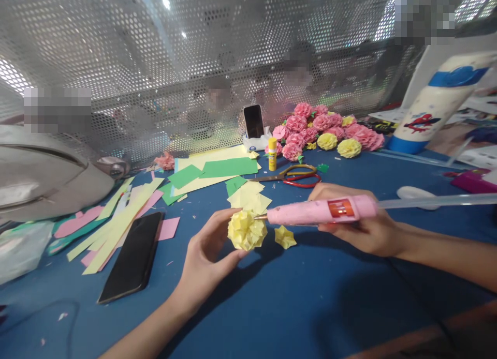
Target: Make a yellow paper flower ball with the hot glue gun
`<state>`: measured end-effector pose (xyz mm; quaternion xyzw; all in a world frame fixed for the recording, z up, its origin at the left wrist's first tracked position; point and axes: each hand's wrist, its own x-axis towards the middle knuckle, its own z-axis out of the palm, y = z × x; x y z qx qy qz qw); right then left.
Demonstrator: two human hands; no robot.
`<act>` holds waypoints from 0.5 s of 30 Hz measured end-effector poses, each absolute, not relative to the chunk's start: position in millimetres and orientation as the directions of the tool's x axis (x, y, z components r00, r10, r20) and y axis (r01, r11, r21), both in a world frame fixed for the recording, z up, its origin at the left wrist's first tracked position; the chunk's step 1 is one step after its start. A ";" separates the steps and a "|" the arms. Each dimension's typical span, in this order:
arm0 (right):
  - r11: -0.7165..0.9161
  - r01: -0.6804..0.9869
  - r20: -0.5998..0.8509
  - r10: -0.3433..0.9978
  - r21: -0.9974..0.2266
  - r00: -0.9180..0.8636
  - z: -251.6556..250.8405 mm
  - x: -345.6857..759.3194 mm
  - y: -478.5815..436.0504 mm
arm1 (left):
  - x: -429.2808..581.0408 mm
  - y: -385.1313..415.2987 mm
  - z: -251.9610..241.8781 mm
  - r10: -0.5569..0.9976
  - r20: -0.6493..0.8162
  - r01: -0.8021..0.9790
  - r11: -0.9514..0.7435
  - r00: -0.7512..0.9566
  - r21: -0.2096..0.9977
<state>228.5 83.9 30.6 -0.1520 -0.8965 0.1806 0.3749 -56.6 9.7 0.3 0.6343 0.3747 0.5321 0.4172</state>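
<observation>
Between the thumb and fingers of my left hand (212,250) is a yellow paper flower (247,230), a round ball of folded petals. My right hand (361,229) grips a pink hot glue gun (310,211), with a clear glue stick (430,200) sticking out of its back end. The gun's metal nozzle points left and meets the flower's right side; whether it touches cannot be made out exactly. On the blue table just right of the flower lies a small star-shaped yellow paper piece (285,237). Yellow paper squares (250,196) lie behind the flower.
Scissors (298,176), a yellow glue stick tube (272,154) and green paper (229,167) lie farther back. Pink paper flowers (322,126) are heaped behind. A black phone (134,258) and paper strips (124,219) are left; a bottle (438,105) stands right, a grey bag (50,167) far left.
</observation>
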 end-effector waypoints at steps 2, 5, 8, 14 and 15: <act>0.885 0.130 0.625 0.413 -0.447 -0.663 30.5 227.8 84.9 | -56.4 9.9 0.4 0.916 0.373 0.018 -0.379 0.149 0.925; 0.880 0.141 0.624 0.426 -0.453 -0.655 30.2 227.7 85.9 | -55.5 10.1 0.8 0.912 0.388 0.015 -0.393 0.132 0.920; 0.873 0.166 0.614 0.446 -0.458 -0.651 29.1 229.3 86.9 | -54.8 9.6 1.8 0.912 0.393 0.013 -0.397 0.113 0.918; 0.854 0.255 0.645 0.511 -0.452 -0.568 23.1 231.3 90.1 | -55.4 7.5 3.1 0.916 0.387 -0.034 -0.386 0.104 0.922; 0.841 0.275 0.647 0.536 -0.466 -0.543 22.4 230.7 90.4 | -55.4 7.1 3.1 0.915 0.388 -0.040 -0.386 0.107 0.922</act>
